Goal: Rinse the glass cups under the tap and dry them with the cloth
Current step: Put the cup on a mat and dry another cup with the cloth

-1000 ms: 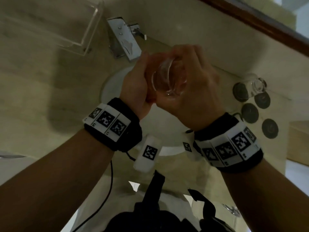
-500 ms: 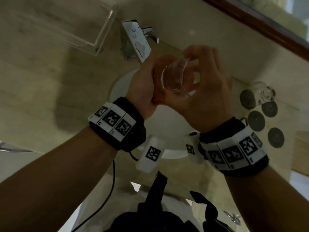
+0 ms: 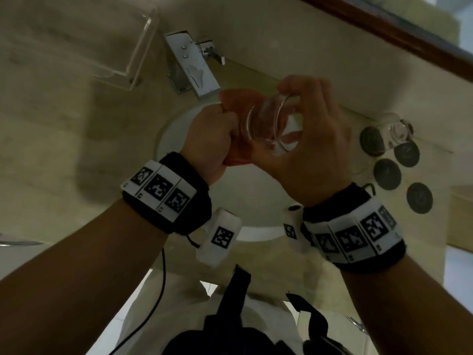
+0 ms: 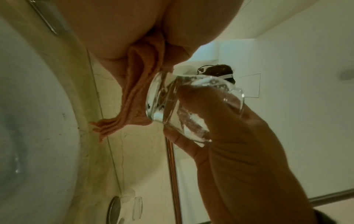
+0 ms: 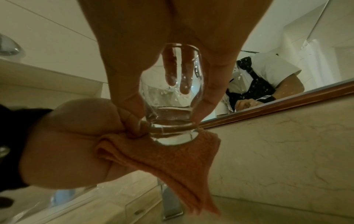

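Head view — cloth (image 3: 231,129) half-hidden behind glass (image 3: 266,126)

Black wristbands (image 3: 179,201) with white tag panels on both wrists; white camera modules (image 3: 220,237); black cable (image 3: 158,290); white shirt, black chest harness (image 3: 238,290).

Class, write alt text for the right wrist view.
A right hand grips a wet clear glass cup while a left hand presses an orange cloth against its base. A mirror sits behind.
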